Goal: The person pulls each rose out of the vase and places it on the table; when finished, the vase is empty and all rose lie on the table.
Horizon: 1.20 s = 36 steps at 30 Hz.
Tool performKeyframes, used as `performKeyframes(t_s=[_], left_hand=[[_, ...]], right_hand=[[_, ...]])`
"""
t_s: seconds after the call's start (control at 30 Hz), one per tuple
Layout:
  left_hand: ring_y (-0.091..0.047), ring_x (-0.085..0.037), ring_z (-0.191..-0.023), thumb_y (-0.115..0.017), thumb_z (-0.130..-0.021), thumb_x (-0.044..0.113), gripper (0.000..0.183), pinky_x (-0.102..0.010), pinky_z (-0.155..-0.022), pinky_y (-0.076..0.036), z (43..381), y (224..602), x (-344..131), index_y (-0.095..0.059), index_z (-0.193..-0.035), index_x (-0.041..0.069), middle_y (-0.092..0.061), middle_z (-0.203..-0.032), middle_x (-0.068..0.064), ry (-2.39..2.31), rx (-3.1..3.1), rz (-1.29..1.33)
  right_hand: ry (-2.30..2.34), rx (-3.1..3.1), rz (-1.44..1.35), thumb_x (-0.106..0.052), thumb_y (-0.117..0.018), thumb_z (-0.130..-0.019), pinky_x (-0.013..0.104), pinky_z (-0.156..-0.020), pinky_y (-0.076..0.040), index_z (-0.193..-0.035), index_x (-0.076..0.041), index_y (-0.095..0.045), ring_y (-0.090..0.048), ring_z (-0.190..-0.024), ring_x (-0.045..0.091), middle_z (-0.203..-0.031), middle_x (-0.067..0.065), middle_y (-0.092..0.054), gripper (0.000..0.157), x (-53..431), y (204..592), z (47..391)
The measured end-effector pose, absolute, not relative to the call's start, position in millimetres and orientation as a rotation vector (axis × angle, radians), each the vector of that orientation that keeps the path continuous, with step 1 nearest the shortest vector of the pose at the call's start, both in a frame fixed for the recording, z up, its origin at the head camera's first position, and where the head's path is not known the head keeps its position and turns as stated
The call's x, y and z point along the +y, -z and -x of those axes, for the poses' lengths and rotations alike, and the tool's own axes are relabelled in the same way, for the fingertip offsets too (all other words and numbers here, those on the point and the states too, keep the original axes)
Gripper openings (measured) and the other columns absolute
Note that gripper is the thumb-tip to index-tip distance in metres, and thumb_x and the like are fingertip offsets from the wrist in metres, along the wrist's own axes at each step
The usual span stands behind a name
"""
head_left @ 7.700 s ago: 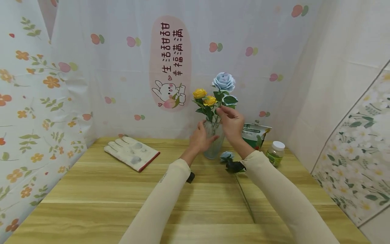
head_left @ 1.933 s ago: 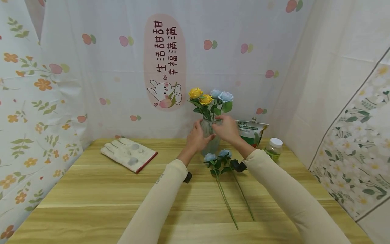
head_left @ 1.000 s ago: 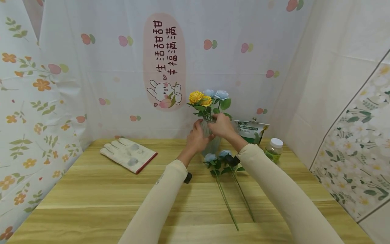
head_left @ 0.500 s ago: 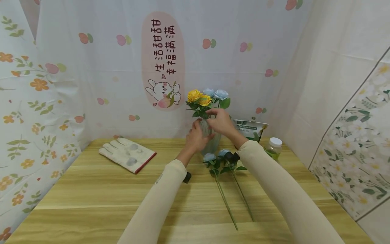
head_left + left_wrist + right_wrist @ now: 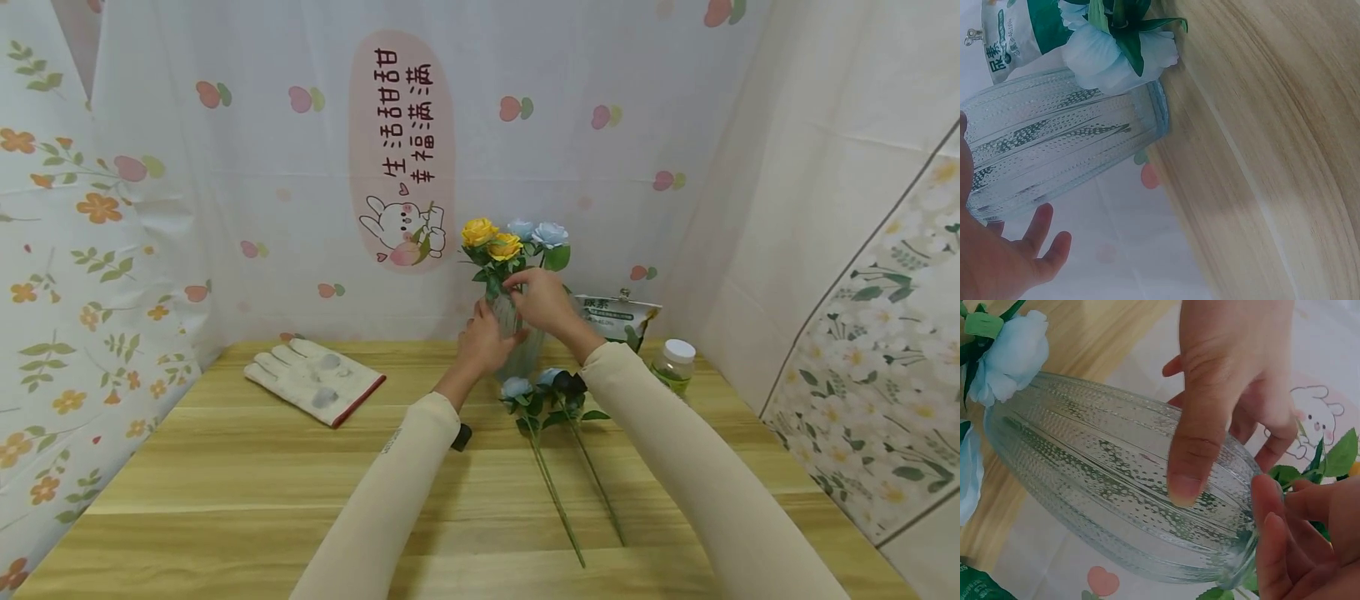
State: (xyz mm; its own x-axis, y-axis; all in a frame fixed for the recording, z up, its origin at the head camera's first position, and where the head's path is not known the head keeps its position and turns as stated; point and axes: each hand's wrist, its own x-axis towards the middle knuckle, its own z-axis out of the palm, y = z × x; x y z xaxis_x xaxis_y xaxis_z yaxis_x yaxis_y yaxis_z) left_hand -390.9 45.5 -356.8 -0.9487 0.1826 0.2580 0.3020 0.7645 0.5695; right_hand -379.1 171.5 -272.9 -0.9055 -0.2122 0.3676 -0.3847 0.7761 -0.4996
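My left hand (image 5: pixel 483 342) grips the ribbed clear glass vase (image 5: pixel 517 358) from the left, its thumb across the front in the right wrist view. Two yellow roses (image 5: pixel 480 232) and two pale blue roses (image 5: pixel 551 234) stand in the vase. My right hand (image 5: pixel 546 302) is at the vase mouth, thumb and fingertips pinching at a stem among the leaves below the yellow roses. Which stem it is, I cannot tell. Two more blue roses lie on the table before the vase, the left one (image 5: pixel 517 388) with its long green stem towards me.
A white work glove (image 5: pixel 318 379) with a red cuff lies at the left of the wooden table (image 5: pixel 300 500). Behind my right forearm stand a green and white pouch (image 5: pixel 618 321) with a clip and a white-capped jar (image 5: pixel 675 367). A printed curtain hangs behind.
My right hand has gone from a raised blue rose to the vase's rim, then left to the yellow roses. The blue roses sit lower in the vase. A second blue rose now shows on the table.
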Motion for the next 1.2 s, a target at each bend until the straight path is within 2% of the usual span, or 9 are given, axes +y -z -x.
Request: performKeyframes(t_s=[0.17,0.27,0.43,0.6,0.73,0.83,0.93,1.13,1.2], left_hand=[[-0.053,-0.041,-0.122,-0.060,-0.092,0.061,0.095,-0.057,-0.096,-0.044,391,359,45,-0.014,-0.156,0.008,-0.033,-0.153,-0.017,0.959,-2.738,0.410],[-0.055,-0.040,-0.120,-0.061,-0.092,0.059,0.092,-0.056,-0.094,-0.046,390,359,45,-0.014,-0.156,0.013,-0.035,-0.152,-0.016,0.979,-2.721,0.428],[-0.056,-0.040,-0.117,-0.061,-0.092,0.059,0.091,-0.054,-0.091,-0.047,390,358,46,-0.015,-0.155,0.013,-0.036,-0.151,-0.016,0.985,-2.714,0.426],[-0.054,-0.040,-0.119,-0.061,-0.092,0.058,0.089,-0.057,-0.094,-0.045,389,357,47,-0.016,-0.154,0.011,-0.035,-0.151,-0.016,0.989,-2.719,0.412],[-0.054,-0.040,-0.119,-0.061,-0.093,0.057,0.089,-0.056,-0.094,-0.045,388,357,47,-0.016,-0.154,0.011,-0.037,-0.149,-0.017,0.986,-2.730,0.417],[-0.054,-0.041,-0.118,-0.060,-0.092,0.058,0.089,-0.056,-0.093,-0.046,389,357,47,-0.016,-0.154,0.011,-0.038,-0.147,-0.017,0.975,-2.720,0.418],[-0.055,-0.042,-0.117,-0.061,-0.092,0.058,0.089,-0.056,-0.092,-0.047,391,357,46,-0.018,-0.153,0.010,-0.038,-0.147,-0.018,0.977,-2.697,0.414],[-0.055,-0.042,-0.117,-0.062,-0.091,0.058,0.089,-0.056,-0.091,-0.048,393,359,46,-0.019,-0.153,0.010,-0.037,-0.146,-0.018,0.982,-2.693,0.416],[-0.054,-0.042,-0.118,-0.062,-0.092,0.058,0.089,-0.056,-0.092,-0.047,393,359,46,-0.018,-0.153,0.010,-0.036,-0.147,-0.018,0.986,-2.695,0.416]], right_hand=[[-0.843,-2.645,-0.529,-0.005,-0.056,-0.098,0.030,-0.050,-0.047,-0.115,-0.006,-0.074,-0.062,-0.052,0.015,-0.118,0.013,-0.069,0.024,172,276,384],[-0.836,-2.637,-0.572,-0.003,-0.054,-0.098,0.030,-0.051,-0.048,-0.113,-0.005,-0.075,-0.060,-0.050,0.016,-0.128,0.013,-0.063,0.026,172,276,386],[-0.815,-2.626,-0.582,0.002,-0.054,-0.096,0.032,-0.052,-0.048,-0.100,-0.002,-0.076,-0.061,-0.048,0.017,-0.112,0.015,-0.069,0.023,171,271,390],[-0.948,-2.565,-0.497,0.003,-0.060,-0.092,0.037,-0.063,-0.053,-0.087,-0.003,-0.066,-0.065,-0.052,0.021,-0.084,0.015,-0.068,0.010,173,270,395],[-1.093,-2.526,-0.452,0.002,-0.065,-0.091,0.036,-0.065,-0.055,-0.087,-0.001,-0.065,-0.067,-0.054,0.024,-0.089,0.016,-0.067,0.005,178,273,399],[-1.143,-2.521,-0.462,-0.001,-0.066,-0.092,0.031,-0.057,-0.053,-0.093,0.000,-0.072,-0.068,-0.056,0.023,-0.101,0.016,-0.068,0.006,181,272,401],[-1.150,-2.539,-0.478,-0.004,-0.066,-0.093,0.028,-0.051,-0.049,-0.096,0.000,-0.074,-0.068,-0.058,0.023,-0.107,0.016,-0.068,0.009,182,270,402],[-1.198,-2.550,-0.438,-0.008,-0.069,-0.092,0.027,-0.050,-0.048,-0.089,0.000,-0.065,-0.069,-0.059,0.024,-0.094,0.016,-0.066,0.010,183,270,402],[-1.209,-2.533,-0.440,-0.009,-0.070,-0.092,0.027,-0.049,-0.048,-0.088,0.000,-0.066,-0.069,-0.060,0.024,-0.088,0.016,-0.068,0.011,185,272,401]])
